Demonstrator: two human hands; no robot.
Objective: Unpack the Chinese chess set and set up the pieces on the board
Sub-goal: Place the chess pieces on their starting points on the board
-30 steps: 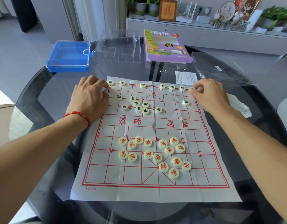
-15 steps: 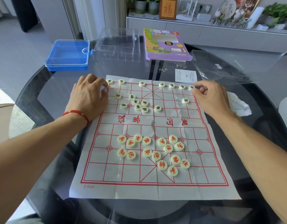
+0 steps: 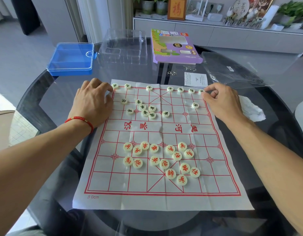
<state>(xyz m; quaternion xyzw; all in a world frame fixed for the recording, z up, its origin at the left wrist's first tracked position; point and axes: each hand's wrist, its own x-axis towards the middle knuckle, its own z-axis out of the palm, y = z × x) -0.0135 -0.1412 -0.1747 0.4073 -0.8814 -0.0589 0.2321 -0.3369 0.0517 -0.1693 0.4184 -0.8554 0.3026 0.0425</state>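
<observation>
The white cloth board (image 3: 164,200) with red lines lies on the glass table. Black-lettered pieces stand along the far row, with a loose cluster (image 3: 147,109) behind the river. Red-lettered pieces (image 3: 161,159) lie scattered on the near half. My left hand (image 3: 92,101) rests on the board's far left edge, fingers loosely curled, its index fingertip beside the far-left corner piece (image 3: 115,86). My right hand (image 3: 222,101) pinches the far-right corner piece (image 3: 201,91) with thumb and index finger; that piece is partly hidden.
Beyond the board lie a blue plastic case (image 3: 70,58), a clear blister tray (image 3: 123,46), the purple box (image 3: 174,46), a paper slip (image 3: 196,80) and a clear bag (image 3: 232,70). A crumpled white tissue (image 3: 253,109) sits right of my right hand.
My right hand drew back slightly from the far-right corner piece and closed on it again. My left hand stayed in place. No piece has visibly shifted.
</observation>
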